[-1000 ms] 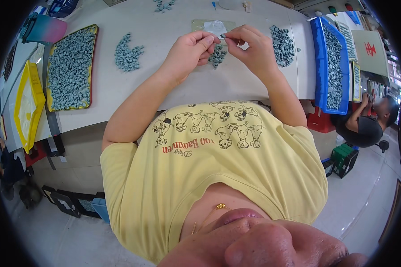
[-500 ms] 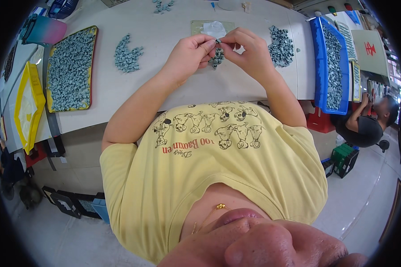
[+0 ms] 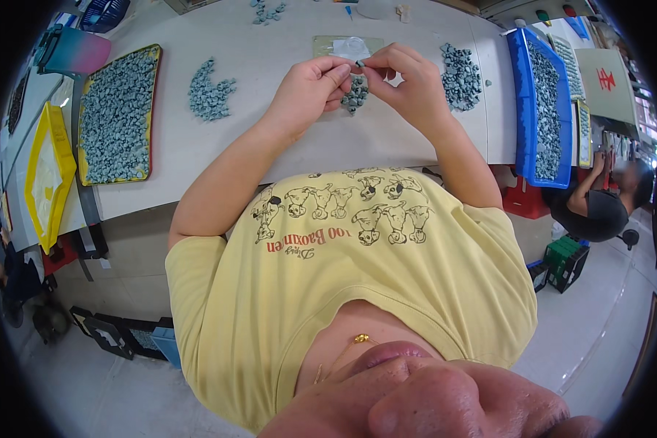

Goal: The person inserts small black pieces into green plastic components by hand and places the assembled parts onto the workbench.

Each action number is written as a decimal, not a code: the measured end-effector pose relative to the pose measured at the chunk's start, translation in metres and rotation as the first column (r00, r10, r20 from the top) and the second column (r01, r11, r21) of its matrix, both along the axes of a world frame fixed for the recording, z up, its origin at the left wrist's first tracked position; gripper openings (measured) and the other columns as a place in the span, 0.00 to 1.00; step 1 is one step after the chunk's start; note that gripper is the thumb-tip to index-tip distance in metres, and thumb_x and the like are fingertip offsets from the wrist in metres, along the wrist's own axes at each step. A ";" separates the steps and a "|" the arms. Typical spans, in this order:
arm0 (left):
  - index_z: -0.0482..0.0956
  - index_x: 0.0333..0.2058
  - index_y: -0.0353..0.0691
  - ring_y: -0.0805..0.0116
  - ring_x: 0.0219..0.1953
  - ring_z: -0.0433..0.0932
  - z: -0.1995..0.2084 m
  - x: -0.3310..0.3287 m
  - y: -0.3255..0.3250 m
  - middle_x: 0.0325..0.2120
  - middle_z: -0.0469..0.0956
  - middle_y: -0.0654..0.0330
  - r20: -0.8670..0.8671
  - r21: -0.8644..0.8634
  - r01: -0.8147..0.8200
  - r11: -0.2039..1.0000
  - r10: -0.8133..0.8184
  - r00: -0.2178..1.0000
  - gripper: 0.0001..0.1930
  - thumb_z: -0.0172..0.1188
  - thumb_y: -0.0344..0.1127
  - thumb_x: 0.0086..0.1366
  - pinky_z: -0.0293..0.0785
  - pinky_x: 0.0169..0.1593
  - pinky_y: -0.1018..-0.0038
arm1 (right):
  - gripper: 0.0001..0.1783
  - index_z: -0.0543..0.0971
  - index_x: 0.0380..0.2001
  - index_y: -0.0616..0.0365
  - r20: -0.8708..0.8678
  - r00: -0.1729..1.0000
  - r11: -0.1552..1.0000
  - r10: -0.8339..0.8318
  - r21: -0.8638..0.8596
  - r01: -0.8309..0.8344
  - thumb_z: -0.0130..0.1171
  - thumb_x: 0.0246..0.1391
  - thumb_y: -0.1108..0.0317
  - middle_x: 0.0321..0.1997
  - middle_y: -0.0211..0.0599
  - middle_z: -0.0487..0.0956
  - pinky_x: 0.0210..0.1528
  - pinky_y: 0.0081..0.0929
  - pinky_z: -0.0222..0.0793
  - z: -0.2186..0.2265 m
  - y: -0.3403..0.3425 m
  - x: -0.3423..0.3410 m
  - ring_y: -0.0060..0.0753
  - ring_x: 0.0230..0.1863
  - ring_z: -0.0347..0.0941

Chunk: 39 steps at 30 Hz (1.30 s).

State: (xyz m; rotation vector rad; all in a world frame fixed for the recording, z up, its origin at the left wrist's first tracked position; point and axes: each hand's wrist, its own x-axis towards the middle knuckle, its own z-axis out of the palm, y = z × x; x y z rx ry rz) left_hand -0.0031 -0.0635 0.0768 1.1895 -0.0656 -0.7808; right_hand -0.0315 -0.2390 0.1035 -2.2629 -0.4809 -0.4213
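Note:
My left hand [image 3: 314, 89] and my right hand [image 3: 410, 82] meet over the table, fingertips pinched together. Between them is a small blue-green piece, like a stone or bead [image 3: 358, 64], mostly covered by the fingers. Just below the fingertips lies a small heap of similar pieces [image 3: 355, 96], partly hidden by my hands. A crescent-shaped heap [image 3: 210, 93] spreads to the left, and a larger, darker heap [image 3: 460, 79] lies to the right. Behind my hands is a flat greenish mat [image 3: 330, 44] with a clear round item on it.
On the left stands a yellow-rimmed tray [image 3: 154, 109] full of blue-green pieces, with a yellow frame-like tray [image 3: 31, 175] beyond it. A blue bin [image 3: 522, 109] of pieces sits at the right edge. Loose pieces [image 3: 269, 12] lie at the back. Another person [image 3: 591, 208] sits far right.
Both hands stay in nearly the same place, with only a slight shift of the fingers around the small piece. The piece appears slightly turned.

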 end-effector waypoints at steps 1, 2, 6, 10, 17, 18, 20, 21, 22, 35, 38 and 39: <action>0.75 0.41 0.37 0.84 0.24 0.64 0.000 0.000 0.000 0.24 0.69 0.69 0.000 0.001 -0.002 1.000 0.002 1.000 0.10 0.49 0.34 0.65 0.63 0.27 0.87 | 0.06 0.77 0.26 0.61 -0.001 1.000 1.000 -0.004 -0.003 0.004 0.61 0.40 0.78 0.24 0.30 0.75 0.24 0.18 0.65 -0.001 0.001 0.000 0.22 0.22 0.67; 0.75 0.41 0.37 0.84 0.24 0.64 0.000 0.000 -0.001 0.24 0.69 0.69 -0.005 0.014 -0.020 1.000 0.020 1.000 0.10 0.49 0.34 0.65 0.63 0.27 0.87 | 0.06 0.77 0.26 0.61 -0.001 1.000 1.000 -0.002 -0.002 0.002 0.61 0.40 0.78 0.24 0.30 0.75 0.24 0.18 0.65 -0.002 0.001 0.000 0.22 0.22 0.67; 0.75 0.41 0.37 0.84 0.24 0.64 -0.002 0.000 0.000 0.25 0.70 0.69 -0.008 0.012 -0.024 1.000 0.024 1.000 0.10 0.49 0.34 0.65 0.64 0.27 0.87 | 0.06 0.77 0.26 0.61 -0.021 1.000 1.000 -0.010 -0.013 0.009 0.61 0.40 0.78 0.24 0.30 0.74 0.24 0.18 0.65 -0.005 0.002 -0.001 0.22 0.22 0.66; 0.75 0.40 0.37 0.84 0.24 0.65 -0.002 0.001 0.000 0.25 0.70 0.69 -0.008 -0.006 0.017 1.000 -0.017 1.000 0.10 0.49 0.34 0.65 0.64 0.28 0.87 | 0.06 0.77 0.26 0.60 0.009 1.000 1.000 -0.019 -0.016 0.019 0.61 0.40 0.77 0.24 0.30 0.74 0.24 0.18 0.64 -0.004 0.000 0.000 0.22 0.21 0.66; 0.73 0.47 0.37 0.83 0.23 0.63 -0.002 0.001 -0.001 0.26 0.71 0.66 -0.004 -0.020 -0.016 1.000 0.016 1.000 0.13 0.48 0.31 0.65 0.62 0.26 0.87 | 0.06 0.77 0.26 0.61 0.007 1.000 1.000 -0.011 -0.005 0.011 0.61 0.40 0.78 0.24 0.30 0.75 0.23 0.18 0.64 -0.006 -0.001 0.001 0.22 0.21 0.66; 0.73 0.48 0.37 0.83 0.22 0.62 -0.003 0.001 -0.002 0.27 0.71 0.66 -0.009 -0.034 -0.022 0.999 0.022 1.000 0.14 0.48 0.30 0.65 0.61 0.25 0.87 | 0.06 0.77 0.26 0.61 0.026 1.000 1.000 -0.013 -0.009 0.013 0.61 0.40 0.78 0.24 0.30 0.75 0.23 0.18 0.64 -0.006 -0.001 0.001 0.22 0.21 0.66; 0.72 0.47 0.36 0.83 0.22 0.62 -0.003 0.002 -0.002 0.28 0.72 0.64 0.004 -0.064 -0.028 0.998 0.028 1.000 0.13 0.47 0.29 0.65 0.61 0.25 0.86 | 0.06 0.77 0.26 0.61 0.045 0.999 1.000 -0.014 -0.013 0.015 0.61 0.40 0.78 0.25 0.31 0.75 0.23 0.17 0.65 -0.006 -0.002 0.002 0.22 0.21 0.66; 0.72 0.46 0.35 0.83 0.21 0.61 -0.003 0.002 -0.002 0.29 0.73 0.62 0.018 -0.094 -0.033 0.995 0.035 0.999 0.12 0.47 0.29 0.65 0.61 0.24 0.86 | 0.07 0.77 0.26 0.61 0.059 0.998 1.000 -0.020 -0.008 0.020 0.61 0.40 0.78 0.25 0.31 0.76 0.23 0.17 0.65 -0.006 -0.002 0.002 0.21 0.21 0.67; 0.72 0.46 0.35 0.83 0.21 0.61 -0.002 0.001 -0.003 0.29 0.73 0.62 0.017 -0.094 -0.032 0.995 0.033 0.999 0.12 0.47 0.29 0.65 0.61 0.24 0.86 | 0.07 0.77 0.26 0.60 0.073 0.997 1.000 -0.026 -0.004 0.027 0.61 0.39 0.78 0.25 0.31 0.76 0.23 0.17 0.65 -0.006 -0.002 0.002 0.21 0.21 0.67; 0.68 0.33 0.35 0.81 0.18 0.55 -0.003 0.006 0.001 0.19 0.65 0.66 -0.195 -0.215 -0.103 0.971 0.061 0.979 0.12 0.44 0.38 0.68 0.54 0.21 0.84 | 0.09 0.78 0.27 0.61 0.217 0.976 1.000 0.007 0.000 -0.008 0.63 0.38 0.80 0.26 0.33 0.77 0.23 0.16 0.68 -0.011 0.005 0.004 0.22 0.22 0.71; 0.67 0.30 0.37 0.81 0.16 0.53 -0.003 0.005 0.001 0.17 0.62 0.68 -0.182 -0.176 -0.080 0.981 0.048 0.982 0.14 0.43 0.41 0.68 0.51 0.19 0.83 | 0.09 0.78 0.27 0.60 0.230 0.973 1.000 0.013 -0.027 -0.007 0.63 0.37 0.80 0.27 0.33 0.77 0.23 0.17 0.69 -0.013 0.007 0.004 0.23 0.23 0.72; 0.66 0.28 0.38 0.81 0.15 0.51 -0.003 0.005 0.002 0.15 0.60 0.69 -0.177 -0.166 -0.067 0.984 0.037 0.984 0.14 0.43 0.42 0.68 0.50 0.19 0.83 | 0.09 0.78 0.27 0.60 0.247 0.969 0.999 0.022 -0.037 -0.013 0.63 0.37 0.80 0.27 0.33 0.77 0.23 0.18 0.69 -0.014 0.008 0.004 0.23 0.23 0.72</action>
